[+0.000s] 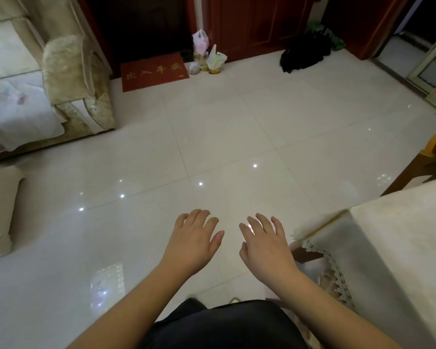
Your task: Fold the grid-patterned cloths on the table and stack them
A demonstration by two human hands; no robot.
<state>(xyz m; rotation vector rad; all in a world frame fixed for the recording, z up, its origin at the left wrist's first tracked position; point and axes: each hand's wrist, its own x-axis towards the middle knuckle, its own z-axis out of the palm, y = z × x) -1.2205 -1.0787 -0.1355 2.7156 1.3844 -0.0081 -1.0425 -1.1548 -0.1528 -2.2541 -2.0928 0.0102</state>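
Observation:
My left hand (pixel 195 239) and my right hand (pixel 264 241) are held out side by side over the tiled floor, palms down, fingers relaxed and slightly spread, holding nothing. A table (pixel 400 235) under a cream lace-edged tablecloth reaches in at the right edge of the view, just right of my right hand. No grid-patterned cloth shows anywhere in the view.
A beige sofa (pixel 68 79) with cushions stands at the left. A red doormat (pixel 154 71), plastic bags (pixel 207 56) and a black bundle (pixel 303 52) lie by the dark red doors at the back. A wooden chair (pixel 431 157) stands behind the table.

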